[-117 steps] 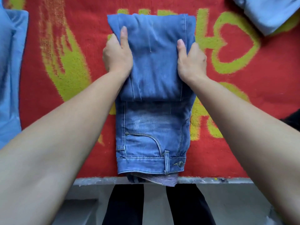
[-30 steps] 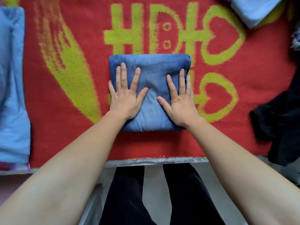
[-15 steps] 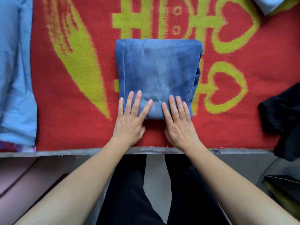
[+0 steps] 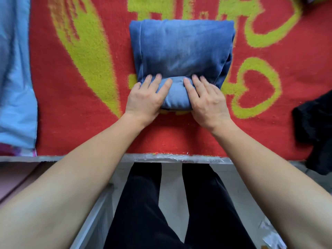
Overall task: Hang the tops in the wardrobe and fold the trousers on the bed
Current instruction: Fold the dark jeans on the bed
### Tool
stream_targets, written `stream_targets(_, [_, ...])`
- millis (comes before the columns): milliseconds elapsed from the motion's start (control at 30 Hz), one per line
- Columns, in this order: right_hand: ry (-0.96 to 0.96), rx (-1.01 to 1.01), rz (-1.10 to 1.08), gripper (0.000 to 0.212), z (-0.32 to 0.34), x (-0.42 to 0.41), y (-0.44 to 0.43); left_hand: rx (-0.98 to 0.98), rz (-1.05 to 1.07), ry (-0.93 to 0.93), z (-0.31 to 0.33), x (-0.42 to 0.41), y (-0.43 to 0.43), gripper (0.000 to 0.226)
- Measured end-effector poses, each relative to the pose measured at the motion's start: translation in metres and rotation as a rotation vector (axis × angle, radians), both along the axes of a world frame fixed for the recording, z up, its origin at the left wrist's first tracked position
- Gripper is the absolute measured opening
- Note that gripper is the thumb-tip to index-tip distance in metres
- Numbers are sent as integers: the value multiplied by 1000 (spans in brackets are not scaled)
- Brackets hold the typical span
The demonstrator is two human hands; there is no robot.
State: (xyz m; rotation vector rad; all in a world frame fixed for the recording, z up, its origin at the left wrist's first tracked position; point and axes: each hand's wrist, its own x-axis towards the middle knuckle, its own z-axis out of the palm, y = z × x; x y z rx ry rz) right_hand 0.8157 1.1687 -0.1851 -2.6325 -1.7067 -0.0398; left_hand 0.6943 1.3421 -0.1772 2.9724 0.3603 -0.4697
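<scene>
The blue jeans [image 4: 181, 47] lie on the bed, in the middle of the red blanket [image 4: 53, 114] with yellow shapes on it. They are folded into a small, thick block. The left hand [image 4: 145, 97] and the right hand [image 4: 206, 99] are side by side at the edge of the block nearest the person. The fingers of both hands curl over that edge and hold it. The edge is bunched up into a soft roll under them. The thumbs are hidden, so I cannot tell where they sit.

I think this is the fold-the-trousers step, and it looks close to done for this pair. The hands may be making one more fold away from the person, or getting a hold to pick the block up. I cannot tell which. The next move needs both hands to go together, so the layers do not slip apart.

A light blue cloth [image 4: 14, 87] lies at the left side of the blanket, well apart from the jeans. A black cloth [image 4: 316, 126] lies at the right side
</scene>
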Motion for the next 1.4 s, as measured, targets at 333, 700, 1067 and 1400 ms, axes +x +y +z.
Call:
stream_targets(333, [194, -274, -107, 66, 171, 49, 45, -52, 59, -34, 161, 48, 43, 70])
stream_targets(700, [-86, 155, -26, 62, 421, 53, 75, 118, 36, -535, 419, 36, 68, 63])
stream_targets(1067, [-86, 488, 314, 79, 550, 45, 67, 360, 449, -688, 556, -32, 2, 70])
stream_targets(1400, [161, 343, 764, 75, 577, -78, 36, 393, 912, -609, 577, -194, -122, 64])
